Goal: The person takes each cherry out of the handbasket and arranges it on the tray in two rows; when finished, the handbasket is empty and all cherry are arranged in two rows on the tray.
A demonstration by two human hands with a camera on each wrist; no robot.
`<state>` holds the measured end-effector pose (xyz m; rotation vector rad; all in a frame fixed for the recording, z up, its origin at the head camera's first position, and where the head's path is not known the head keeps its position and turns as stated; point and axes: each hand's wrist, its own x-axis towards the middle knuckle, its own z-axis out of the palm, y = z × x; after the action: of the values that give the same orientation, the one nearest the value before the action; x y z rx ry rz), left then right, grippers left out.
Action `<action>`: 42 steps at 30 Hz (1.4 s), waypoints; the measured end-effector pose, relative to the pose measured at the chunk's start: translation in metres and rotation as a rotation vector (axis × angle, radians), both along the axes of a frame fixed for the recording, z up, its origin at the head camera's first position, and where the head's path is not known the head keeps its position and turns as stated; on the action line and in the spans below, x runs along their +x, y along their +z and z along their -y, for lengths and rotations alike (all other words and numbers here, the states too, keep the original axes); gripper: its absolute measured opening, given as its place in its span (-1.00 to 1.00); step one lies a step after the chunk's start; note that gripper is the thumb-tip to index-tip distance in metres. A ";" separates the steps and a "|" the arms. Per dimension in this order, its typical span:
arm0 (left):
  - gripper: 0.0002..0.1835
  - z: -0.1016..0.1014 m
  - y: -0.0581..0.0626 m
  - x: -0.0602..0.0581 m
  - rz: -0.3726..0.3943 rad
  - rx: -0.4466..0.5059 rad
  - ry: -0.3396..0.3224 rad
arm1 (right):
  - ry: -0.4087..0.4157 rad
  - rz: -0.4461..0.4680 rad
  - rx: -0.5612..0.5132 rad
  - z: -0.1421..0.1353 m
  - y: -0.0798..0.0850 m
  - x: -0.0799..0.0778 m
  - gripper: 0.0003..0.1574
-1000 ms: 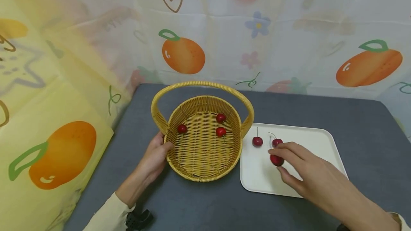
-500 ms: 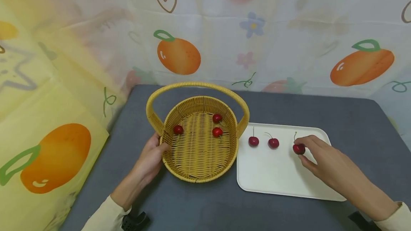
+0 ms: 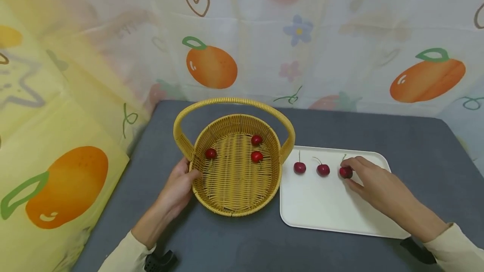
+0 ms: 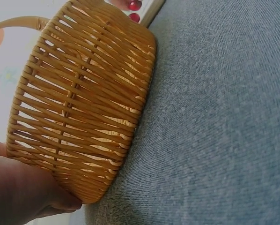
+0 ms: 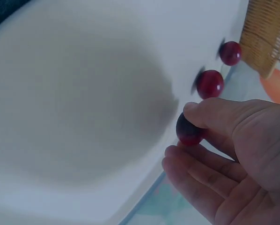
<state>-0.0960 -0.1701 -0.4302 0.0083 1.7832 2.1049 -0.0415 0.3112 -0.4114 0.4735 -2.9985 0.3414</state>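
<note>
In the head view my left hand (image 3: pixel 179 184) grips the left rim of a round yellow wicker basket (image 3: pixel 234 207), thumb over the edge and fingers outside. In the left wrist view, that hand (image 4: pixel 25 190) lies against the woven basket wall (image 4: pixel 79 103). Inside the basket are three red cherries, one at left (image 3: pixel 211 153) and two at right. My right hand (image 3: pixel 382 186) pinches a dark red cherry (image 5: pixel 189 131) between thumb and fingers, over the right part of a white tray (image 3: pixel 332 209). Whether this cherry touches the tray, I cannot tell.
Two more stemmed cherries, a left one (image 3: pixel 300 168) and a middle one (image 3: pixel 323 170), lie on the tray in a row with the held one. The basket's arched handle (image 3: pixel 234 100) stands upright. A fruit-print cloth (image 3: pixel 257 53) hangs behind the grey table (image 3: pixel 242 247).
My right hand carried the pinched cherry from the tray's middle to its right part, then slightly back left. The left hand keeps its grip on the basket.
</note>
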 end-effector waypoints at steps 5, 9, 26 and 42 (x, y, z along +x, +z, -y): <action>-0.24 -0.001 0.001 0.000 -0.007 -0.005 0.006 | 0.000 0.011 0.002 -0.002 0.000 -0.004 -0.48; -0.24 -0.002 0.002 0.000 0.000 0.001 0.010 | -0.006 0.039 0.002 -0.003 -0.001 -0.006 -0.48; -0.22 -0.001 0.001 0.003 -0.012 0.005 0.012 | -0.029 0.098 0.011 -0.003 0.006 -0.007 -0.37; -0.20 -0.002 -0.003 0.000 -0.028 0.002 0.012 | 0.021 -0.006 -0.026 0.010 0.021 0.011 -0.49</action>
<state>-0.0961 -0.1678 -0.4331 0.0279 1.8011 2.1255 -0.0306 0.3011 -0.3903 0.5036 -2.9809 0.3799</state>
